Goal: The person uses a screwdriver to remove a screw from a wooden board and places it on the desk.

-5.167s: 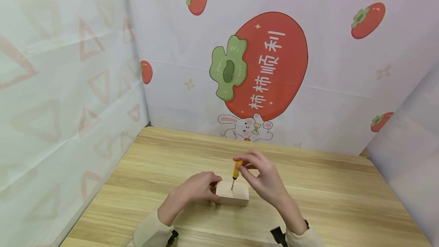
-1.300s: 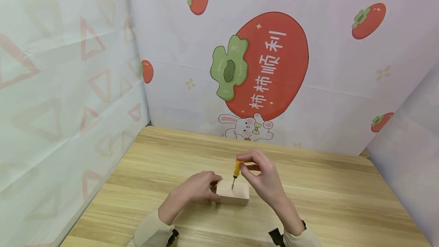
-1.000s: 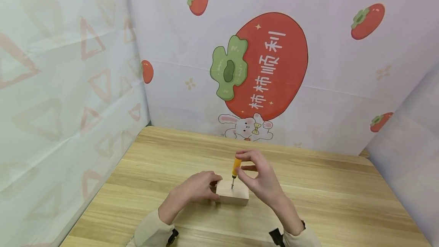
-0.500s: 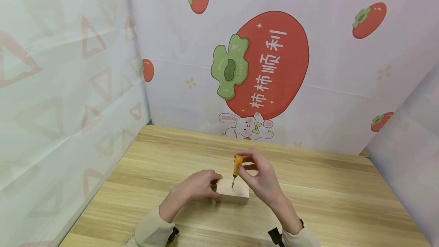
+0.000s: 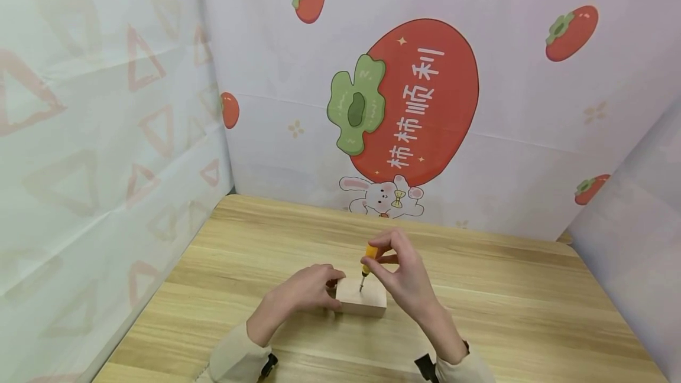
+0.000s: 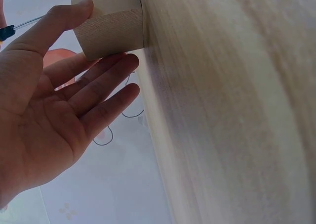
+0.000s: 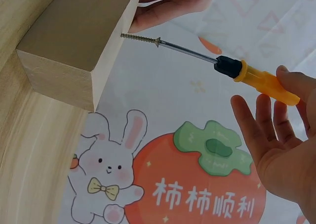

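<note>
A pale wooden block [image 5: 373,295] lies on the table, its left end held between the thumb and fingers of my left hand [image 5: 298,292]. In the left wrist view the thumb lies on top of the block [image 6: 114,33] and fingertips touch its far side. A threaded screw [image 7: 140,37] stands partly sunk in the block's top face. At its head sits the tip of a screwdriver [image 7: 264,83] with a yellow and black handle. My right hand [image 5: 407,279] pinches that handle near its upper end, tilted slightly right in the head view.
The wood-grain table [image 5: 511,312] spreads on all sides of the block. Behind it rises a white backdrop [image 5: 276,158] printed with persimmons and a rabbit. A patterned cloth wall [image 5: 106,164] borders the left, and another panel [image 5: 638,241] the right.
My right thumb and fingers shift round the screwdriver handle, with its lean varying slightly. The left hand and block stay in place, the screw still upright in the wood.
</note>
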The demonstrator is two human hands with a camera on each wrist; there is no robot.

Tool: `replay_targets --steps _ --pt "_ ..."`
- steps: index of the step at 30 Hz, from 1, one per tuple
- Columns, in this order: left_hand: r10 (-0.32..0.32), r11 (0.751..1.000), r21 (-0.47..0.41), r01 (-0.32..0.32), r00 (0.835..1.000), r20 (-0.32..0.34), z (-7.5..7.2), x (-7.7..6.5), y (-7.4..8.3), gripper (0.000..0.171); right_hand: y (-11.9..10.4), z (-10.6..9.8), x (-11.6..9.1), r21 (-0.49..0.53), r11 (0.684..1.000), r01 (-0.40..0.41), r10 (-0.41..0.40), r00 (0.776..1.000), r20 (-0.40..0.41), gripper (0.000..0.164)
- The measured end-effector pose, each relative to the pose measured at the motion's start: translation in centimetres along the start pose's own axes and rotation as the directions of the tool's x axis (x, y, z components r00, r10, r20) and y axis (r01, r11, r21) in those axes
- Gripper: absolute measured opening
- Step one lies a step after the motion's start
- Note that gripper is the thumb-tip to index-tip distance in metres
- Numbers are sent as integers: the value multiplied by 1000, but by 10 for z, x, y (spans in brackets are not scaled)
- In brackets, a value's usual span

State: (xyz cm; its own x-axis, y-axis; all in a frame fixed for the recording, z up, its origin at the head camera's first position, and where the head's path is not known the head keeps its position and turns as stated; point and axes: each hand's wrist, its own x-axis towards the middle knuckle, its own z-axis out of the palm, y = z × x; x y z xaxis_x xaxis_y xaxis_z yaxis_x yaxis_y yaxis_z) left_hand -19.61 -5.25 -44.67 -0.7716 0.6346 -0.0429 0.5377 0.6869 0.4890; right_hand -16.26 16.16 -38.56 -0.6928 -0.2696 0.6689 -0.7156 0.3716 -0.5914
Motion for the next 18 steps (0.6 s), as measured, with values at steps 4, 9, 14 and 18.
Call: replay_targets --steps 4,9,14,18 --pt "5 1000 2 -5 1000 -2 1 1 -1 25 1 -1 -2 33 999 3 -4 1000 20 33" --pt "5 1000 -1 -5 1000 -6 1 1 -1 25 1 -1 -3 36 999 20 -21 999 32 35" --pt "0 1000 -12 0 1000 -7 3 1 -3 25 -13 -1 0 34 999 37 -37 999 11 36" --pt "6 1000 -15 -7 1000 -11 3 1 -4 25 -21 -3 3 24 999 44 -43 999 -16 34"
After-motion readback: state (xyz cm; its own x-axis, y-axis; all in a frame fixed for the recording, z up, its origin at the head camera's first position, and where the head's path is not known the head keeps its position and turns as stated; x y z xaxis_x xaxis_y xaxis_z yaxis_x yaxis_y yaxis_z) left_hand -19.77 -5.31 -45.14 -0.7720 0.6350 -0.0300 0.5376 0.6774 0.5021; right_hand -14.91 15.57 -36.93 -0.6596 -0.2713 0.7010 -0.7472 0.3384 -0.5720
